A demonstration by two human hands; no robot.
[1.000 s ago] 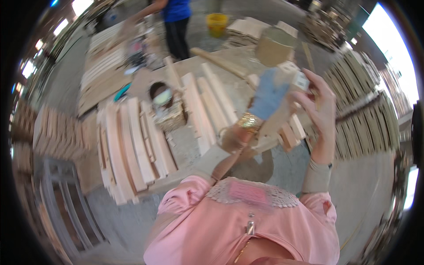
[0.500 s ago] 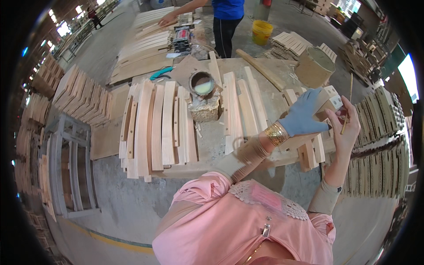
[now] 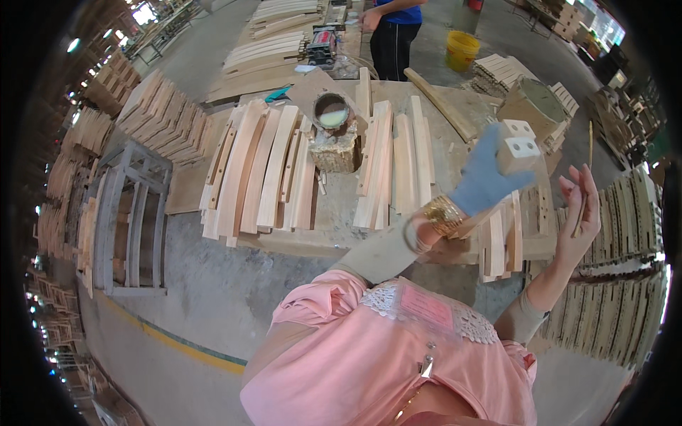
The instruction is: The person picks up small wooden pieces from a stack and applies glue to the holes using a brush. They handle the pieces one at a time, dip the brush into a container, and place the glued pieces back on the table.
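Observation:
My left hand (image 3: 489, 181), in a blue glove, is closed around pale wooden slats (image 3: 518, 147). Their ends point up at me and show several round dark holes. The glove and wrist hide part of their length. To the right, my bare right hand (image 3: 579, 221) holds a thin stick (image 3: 590, 145) between its fingers, apart from the slat ends. On the table to the left, a round pot (image 3: 331, 113) with pale liquid stands on a crusted block (image 3: 335, 155).
Curved wooden slats (image 3: 245, 174) lie side by side on the table at left, with more slats (image 3: 375, 163) right of the pot. A large round tub (image 3: 531, 106) stands beyond my left hand. Stacked wooden parts (image 3: 604, 298) flank me at right. A co-worker (image 3: 394, 35) stands across the table.
My right hand has drawn back from the slat ends, keeping the stick. The slats in my left hand now show their holed ends more fully. The co-worker's reaching arm has pulled in.

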